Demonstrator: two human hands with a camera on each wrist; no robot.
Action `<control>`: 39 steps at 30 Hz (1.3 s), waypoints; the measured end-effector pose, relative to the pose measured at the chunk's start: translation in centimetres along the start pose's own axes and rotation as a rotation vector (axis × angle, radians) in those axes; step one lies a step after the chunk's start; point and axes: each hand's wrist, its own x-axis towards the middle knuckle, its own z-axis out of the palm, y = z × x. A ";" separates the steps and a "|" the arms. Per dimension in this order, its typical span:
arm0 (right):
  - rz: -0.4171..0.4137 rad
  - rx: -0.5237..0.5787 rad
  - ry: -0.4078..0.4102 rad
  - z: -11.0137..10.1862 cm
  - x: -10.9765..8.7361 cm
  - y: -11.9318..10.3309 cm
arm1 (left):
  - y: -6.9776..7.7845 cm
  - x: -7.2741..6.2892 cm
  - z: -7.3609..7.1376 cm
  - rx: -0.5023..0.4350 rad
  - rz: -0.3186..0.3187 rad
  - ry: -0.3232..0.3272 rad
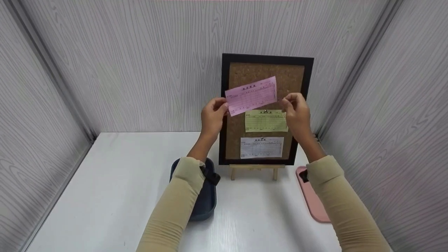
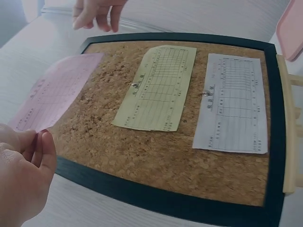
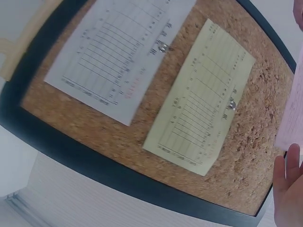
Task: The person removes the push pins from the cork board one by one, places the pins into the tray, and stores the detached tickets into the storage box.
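Note:
My left hand [image 1: 212, 117] pinches the lower left corner of a pink printed slip [image 1: 251, 95], which hangs tilted in front of a black-framed cork board [image 1: 238, 136]. In the left wrist view, the slip stands off the cork, with thumb and fingers [image 2: 41, 150] at its near edge. Close to the slip's right edge is my right hand [image 1: 297, 113], its fingers loosely bent and apart from the paper in the left wrist view. Below, a yellow-green slip [image 2: 158, 90] and a white slip [image 2: 232, 106] are fixed to the cork, each by a small shiny pin at its top.
The board leans on a wooden easel [image 1: 257, 167] on a white table [image 1: 115, 196]. A dark blue tray [image 1: 206, 210] lies under my left forearm, and a pink tray [image 1: 316, 206] is beside my right forearm. Grey wood-patterned walls [image 1: 140, 70] enclose the table.

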 end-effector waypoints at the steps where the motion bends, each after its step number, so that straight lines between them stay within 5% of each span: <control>1: 0.004 0.009 0.002 -0.1 -0.5 0.2 | -0.2 -0.5 -0.4 -0.001 -0.010 0.005; 12: 0.122 0.029 -0.017 -2.3 -7.1 3.2 | -2.3 -6.8 -4.2 -0.023 -0.146 0.045; 18: 0.191 0.037 -0.003 -3.6 -10.3 4.9 | -3.5 -10.2 -6.2 -0.092 -0.171 0.101; 27: 0.345 -0.019 0.037 -5.5 -14.1 5.7 | -5.7 -15.4 -8.9 -0.063 -0.215 0.157; 34: 0.427 -0.081 0.014 -7.6 -17.4 11.3 | -7.2 -18.4 -10.4 -0.032 -0.313 0.232; 39: 0.463 -0.091 -0.008 -9.0 -19.4 12.8 | -7.7 -20.0 -11.2 -0.015 -0.360 0.282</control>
